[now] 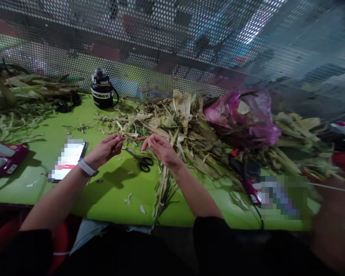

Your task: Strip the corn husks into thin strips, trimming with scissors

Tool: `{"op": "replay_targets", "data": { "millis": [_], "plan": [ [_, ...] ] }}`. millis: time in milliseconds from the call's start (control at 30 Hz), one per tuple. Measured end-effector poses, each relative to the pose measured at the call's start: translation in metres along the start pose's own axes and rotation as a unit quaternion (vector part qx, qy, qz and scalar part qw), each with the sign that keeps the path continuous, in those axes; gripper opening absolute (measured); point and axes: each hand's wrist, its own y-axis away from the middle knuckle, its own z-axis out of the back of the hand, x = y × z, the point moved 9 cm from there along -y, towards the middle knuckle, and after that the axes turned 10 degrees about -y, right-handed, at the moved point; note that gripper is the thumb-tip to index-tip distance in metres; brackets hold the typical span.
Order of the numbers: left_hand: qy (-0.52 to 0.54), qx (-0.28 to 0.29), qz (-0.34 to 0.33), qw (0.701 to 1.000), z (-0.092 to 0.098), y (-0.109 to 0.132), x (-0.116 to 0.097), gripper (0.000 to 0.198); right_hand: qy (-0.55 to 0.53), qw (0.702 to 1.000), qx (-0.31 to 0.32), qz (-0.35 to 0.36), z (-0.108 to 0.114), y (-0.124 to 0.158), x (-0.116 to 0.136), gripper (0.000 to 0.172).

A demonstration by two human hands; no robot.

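Note:
My left hand (111,148), with a pale band on its wrist, is closed in a pinch on a small pale strip of corn husk (129,134). Its fingertips hide part of the strip. Facing it across a small gap is my right hand (162,150), its fingers partly stretched toward the left one and nothing clear between them. Below and between the hands, black-handled scissors (144,162) lie on the green table (111,199). A heap of dried corn husks (186,126) spreads just behind and beside my right hand.
A lit phone (71,159) lies left of my left forearm. Behind it stands a black bottle (102,90). A pink plastic bag (244,117) rests on the husks at right. Purple devices (8,159) sit at both sides. Another person's blurred arm (333,218) reaches in at far right.

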Motion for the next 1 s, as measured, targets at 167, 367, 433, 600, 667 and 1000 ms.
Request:
{"op": "replay_targets", "data": {
  "millis": [167, 367, 433, 600, 667, 1000],
  "plan": [
    [0.046, 0.0, 0.033, 0.998, -0.005, -0.002, 0.014, 0.009, 0.002, 0.993, -0.118, 0.029, 0.016, 0.0, -0.003, 0.045],
    [0.046, 0.034, 0.028, 0.998, -0.011, -0.004, 0.02, 0.013, -0.109, 0.985, -0.133, 0.008, 0.013, -0.004, -0.014, 0.041],
    [0.032, 0.034, 0.022, 0.999, -0.01, -0.004, 0.02, 0.014, -0.085, 0.986, -0.143, -0.014, 0.01, -0.003, -0.023, 0.042],
    [-0.01, 0.0, 0.018, 1.0, 0.0, -0.008, 0.022, 0.014, -0.036, 0.991, -0.086, -0.099, -0.013, 0.0, -0.052, 0.042],
    [-0.024, -0.013, 0.016, 1.0, 0.004, -0.011, 0.026, 0.014, -0.04, 0.989, -0.086, -0.113, -0.018, 0.003, -0.053, 0.042],
    [-0.243, -0.098, -0.05, 0.964, 0.011, -0.012, 0.022, 0.016, 0.182, 0.981, -0.015, -0.059, -0.051, 0.021, -0.007, 0.031]
  ]
}}
